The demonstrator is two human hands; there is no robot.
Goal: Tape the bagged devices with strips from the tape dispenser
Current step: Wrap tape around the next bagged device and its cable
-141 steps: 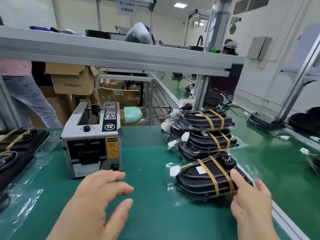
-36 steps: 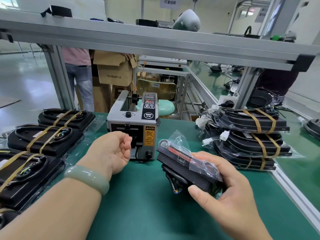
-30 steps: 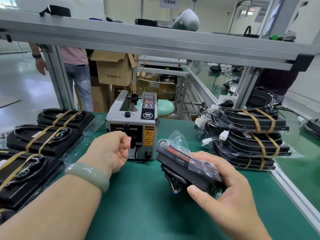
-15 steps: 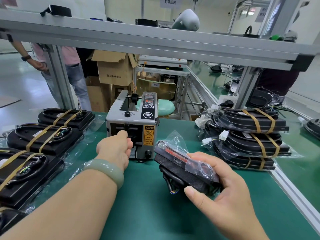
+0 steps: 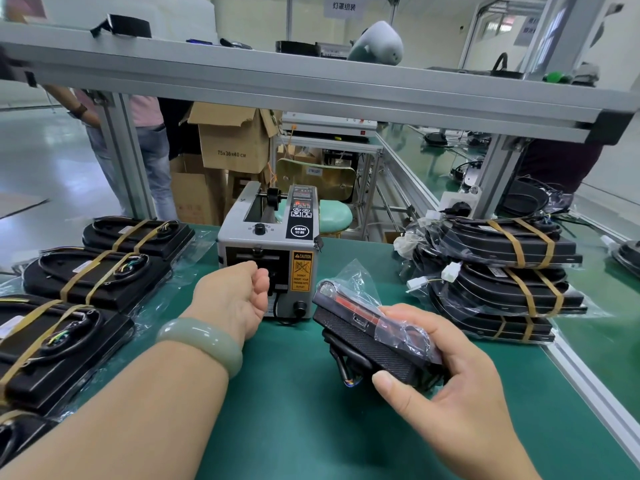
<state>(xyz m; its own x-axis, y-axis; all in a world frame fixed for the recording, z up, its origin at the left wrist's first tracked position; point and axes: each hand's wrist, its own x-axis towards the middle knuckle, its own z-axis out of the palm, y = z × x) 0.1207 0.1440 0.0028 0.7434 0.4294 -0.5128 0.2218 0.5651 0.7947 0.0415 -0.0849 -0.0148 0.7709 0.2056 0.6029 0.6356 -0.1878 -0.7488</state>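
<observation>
Green mat (image 5: 294,410), right hand (image 5: 450,386) gripping bagged device (image 5: 363,327), left hand (image 5: 232,299) curled at tape dispenser (image 5: 277,237), grip unclear.

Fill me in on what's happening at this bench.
A person is taping bagged devices. The right hand grips a bagged device above the green bench, while the left hand, fingers curled, is at the outlet of the tape dispenser; whether it holds a strip is hidden. Taped devices lie at the left, and more are stacked at the right.
</observation>
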